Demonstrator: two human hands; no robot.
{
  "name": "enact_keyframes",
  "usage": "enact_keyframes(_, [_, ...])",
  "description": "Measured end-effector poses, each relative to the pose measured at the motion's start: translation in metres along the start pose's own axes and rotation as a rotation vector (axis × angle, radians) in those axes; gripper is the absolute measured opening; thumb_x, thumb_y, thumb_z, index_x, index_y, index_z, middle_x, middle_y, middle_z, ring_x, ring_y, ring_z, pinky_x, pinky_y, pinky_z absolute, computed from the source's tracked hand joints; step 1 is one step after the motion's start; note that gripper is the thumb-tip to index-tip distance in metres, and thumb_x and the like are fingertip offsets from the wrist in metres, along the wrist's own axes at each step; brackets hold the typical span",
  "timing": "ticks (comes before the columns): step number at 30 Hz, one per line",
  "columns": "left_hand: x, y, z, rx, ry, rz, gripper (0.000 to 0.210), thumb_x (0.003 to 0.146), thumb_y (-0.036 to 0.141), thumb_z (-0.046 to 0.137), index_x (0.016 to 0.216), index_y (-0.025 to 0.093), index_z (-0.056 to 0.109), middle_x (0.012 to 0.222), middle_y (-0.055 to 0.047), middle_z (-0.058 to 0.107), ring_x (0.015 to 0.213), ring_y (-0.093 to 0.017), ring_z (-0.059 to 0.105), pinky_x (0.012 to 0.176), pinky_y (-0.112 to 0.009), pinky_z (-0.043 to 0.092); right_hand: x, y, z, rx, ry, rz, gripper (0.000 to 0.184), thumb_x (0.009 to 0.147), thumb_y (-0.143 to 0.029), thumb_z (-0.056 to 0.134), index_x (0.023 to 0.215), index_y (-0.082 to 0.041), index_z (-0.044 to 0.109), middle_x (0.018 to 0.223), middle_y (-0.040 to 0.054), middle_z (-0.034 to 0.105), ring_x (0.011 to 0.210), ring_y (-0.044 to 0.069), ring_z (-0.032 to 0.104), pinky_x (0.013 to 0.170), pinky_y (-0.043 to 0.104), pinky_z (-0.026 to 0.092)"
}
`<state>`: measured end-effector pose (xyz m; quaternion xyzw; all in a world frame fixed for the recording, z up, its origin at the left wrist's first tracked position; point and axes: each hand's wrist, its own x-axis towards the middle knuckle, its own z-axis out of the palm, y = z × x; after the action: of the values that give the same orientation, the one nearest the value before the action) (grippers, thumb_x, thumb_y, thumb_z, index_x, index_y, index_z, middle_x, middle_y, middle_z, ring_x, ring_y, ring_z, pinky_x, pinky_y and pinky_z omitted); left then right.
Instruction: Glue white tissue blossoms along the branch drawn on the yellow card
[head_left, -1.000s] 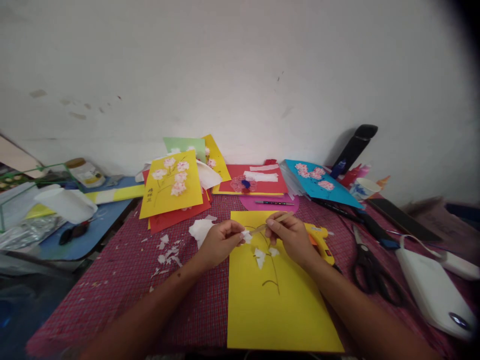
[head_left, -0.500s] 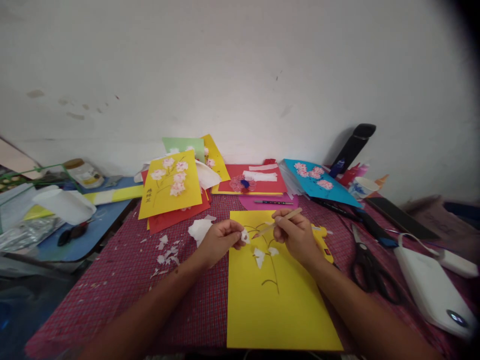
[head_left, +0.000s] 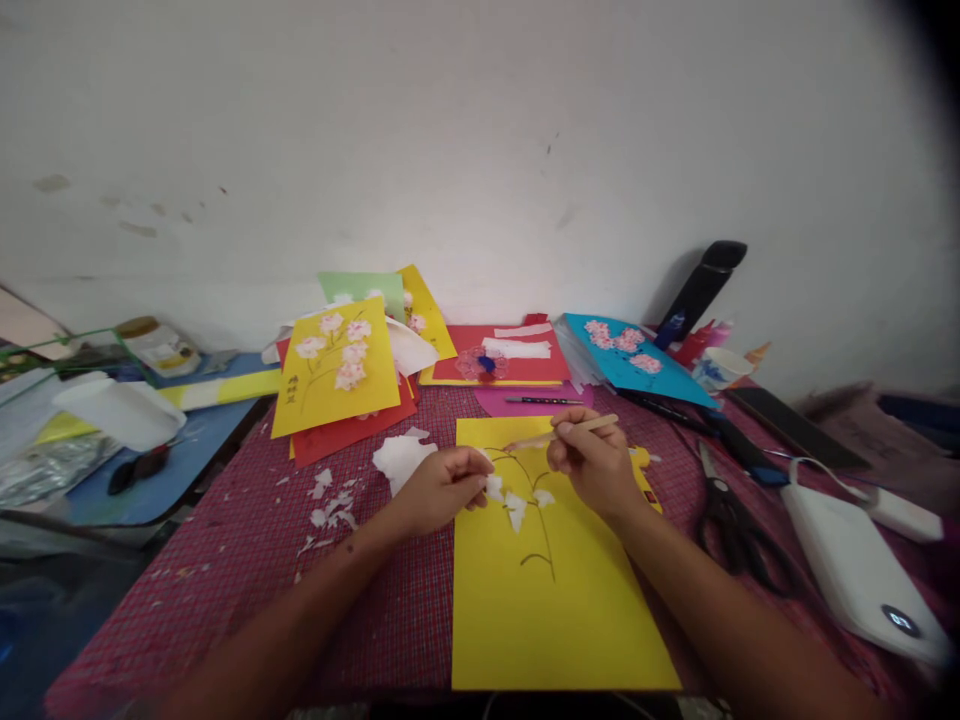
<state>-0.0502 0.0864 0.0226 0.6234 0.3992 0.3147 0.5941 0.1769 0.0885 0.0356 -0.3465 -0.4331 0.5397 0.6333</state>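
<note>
A yellow sheet of paper [head_left: 555, 630] lies upright before me, with a drawn dark branch. White torn paper bits [head_left: 515, 511] sit on the branch. My left hand [head_left: 446, 490] is over the sheet's left edge, thumb and fingers pinched together by a small white paper piece [head_left: 493, 488]; the fingers partly hide it. My right hand [head_left: 596, 462] is closed round a pale wooden pencil [head_left: 600, 423], held at a slant, its tip over the upper left of the branch. A larger torn white paper [head_left: 403, 458] lies just beyond my left hand.
Paper scraps [head_left: 334, 510] litter the checked cloth [head_left: 247, 570] on the left. Yellow and blue flower pictures [head_left: 337, 400] stand at the back. Black scissors [head_left: 739, 530], a white power bank [head_left: 862, 570] and a yellow glue gun [head_left: 643, 475] lie to the right.
My right hand has turned, and the pencil tip has moved up and away from the white piece. My left hand has shifted slightly lower; the view has moved a little.
</note>
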Motion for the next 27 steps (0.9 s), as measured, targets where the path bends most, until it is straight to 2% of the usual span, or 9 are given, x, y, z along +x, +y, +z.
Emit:
enact_keyframes(5, [-0.009, 0.008, 0.004, 0.331, -0.182, 0.136, 0.022, 0.09, 0.025, 0.05, 0.102, 0.019, 0.067, 0.088, -0.004, 0.07, 0.071, -0.013, 0.066, 0.065, -0.024, 0.048, 0.001, -0.001, 0.0, -0.013, 0.027, 0.001, 0.007, 0.082, -0.024, 0.064, 0.085, -0.018, 0.062, 0.05, -0.0026, 0.058, 0.041, 0.01, 0.046, 0.042, 0.022, 0.034])
enact_keyframes(7, [-0.011, 0.014, 0.004, 0.391, -0.167, 0.198, 0.024, 0.09, 0.023, 0.049, 0.104, 0.02, 0.068, 0.092, -0.004, 0.071, 0.072, -0.014, 0.066, 0.068, -0.025, 0.048, 0.001, 0.0, -0.001, -0.038, 0.026, 0.005, 0.008, 0.082, -0.025, 0.063, 0.086, -0.018, 0.062, 0.05, -0.0026, 0.058, 0.041, 0.01, 0.046, 0.042, 0.022, 0.033])
enact_keyframes(8, [-0.011, 0.016, 0.003, 0.406, -0.114, 0.223, 0.024, 0.09, 0.023, 0.049, 0.103, 0.02, 0.069, 0.091, -0.004, 0.071, 0.073, -0.014, 0.066, 0.069, -0.025, 0.049, 0.001, 0.0, 0.0, -0.049, 0.025, 0.007, 0.008, 0.083, -0.025, 0.063, 0.086, -0.018, 0.062, 0.05, -0.0025, 0.058, 0.041, 0.011, 0.047, 0.042, 0.022, 0.033])
enact_keyframes(10, [-0.01, 0.02, -0.006, 0.406, 0.064, 0.251, 0.022, 0.089, 0.022, 0.05, 0.1, 0.02, 0.069, 0.089, -0.004, 0.071, 0.073, -0.014, 0.066, 0.069, -0.025, 0.049, 0.001, 0.0, 0.0, -0.074, 0.024, 0.012, 0.009, 0.083, -0.026, 0.062, 0.087, -0.018, 0.062, 0.05, -0.0024, 0.057, 0.042, 0.011, 0.047, 0.042, 0.023, 0.033])
enact_keyframes(13, [-0.006, 0.022, -0.029, 0.348, 0.35, 0.265, 0.019, 0.089, 0.026, 0.052, 0.099, 0.02, 0.067, 0.08, -0.002, 0.068, 0.069, -0.014, 0.063, 0.066, -0.025, 0.048, 0.001, 0.001, 0.001, -0.106, 0.006, 0.013, 0.01, 0.084, -0.027, 0.062, 0.089, -0.018, 0.062, 0.052, -0.0024, 0.057, 0.043, 0.011, 0.046, 0.043, 0.023, 0.033])
enact_keyframes(16, [-0.001, 0.022, -0.055, 0.373, 0.504, 0.265, 0.02, 0.089, 0.029, 0.052, 0.101, 0.02, 0.064, 0.085, -0.003, 0.067, 0.073, -0.015, 0.061, 0.066, -0.026, 0.047, 0.001, 0.002, 0.002, -0.14, -0.035, 0.005, 0.011, 0.085, -0.027, 0.063, 0.09, -0.018, 0.064, 0.058, -0.0013, 0.059, 0.045, 0.011, 0.048, 0.044, 0.024, 0.034])
enact_keyframes(18, [0.001, 0.022, -0.068, 0.537, 0.547, 0.267, 0.018, 0.087, 0.028, 0.053, 0.098, 0.019, 0.064, 0.089, -0.004, 0.067, 0.079, -0.017, 0.061, 0.07, -0.028, 0.046, 0.0, 0.003, 0.001, -0.169, -0.053, 0.0, 0.012, 0.085, -0.028, 0.063, 0.091, -0.018, 0.066, 0.063, -0.0001, 0.061, 0.047, 0.011, 0.05, 0.046, 0.024, 0.035])
enact_keyframes(22, [0.002, 0.026, -0.077, 0.914, 0.405, 0.273, 0.013, 0.084, 0.023, 0.053, 0.083, 0.018, 0.065, 0.085, -0.005, 0.065, 0.082, -0.019, 0.058, 0.075, -0.03, 0.042, -0.001, 0.004, -0.002, -0.213, -0.058, -0.005, 0.014, 0.084, -0.029, 0.066, 0.093, -0.017, 0.067, 0.068, 0.0009, 0.062, 0.05, 0.012, 0.051, 0.048, 0.025, 0.037])
enact_keyframes(27, [-0.01, 0.035, -0.087, 0.957, 0.056, 0.089, 0.016, 0.081, 0.021, 0.051, 0.076, 0.018, 0.065, 0.076, -0.002, 0.066, 0.068, -0.016, 0.057, 0.061, -0.025, 0.037, -0.001, 0.003, -0.001, -0.225, -0.076, 0.001, 0.014, 0.084, -0.029, 0.066, 0.091, -0.017, 0.068, 0.067, 0.0008, 0.062, 0.051, 0.011, 0.051, 0.048, 0.025, 0.036])
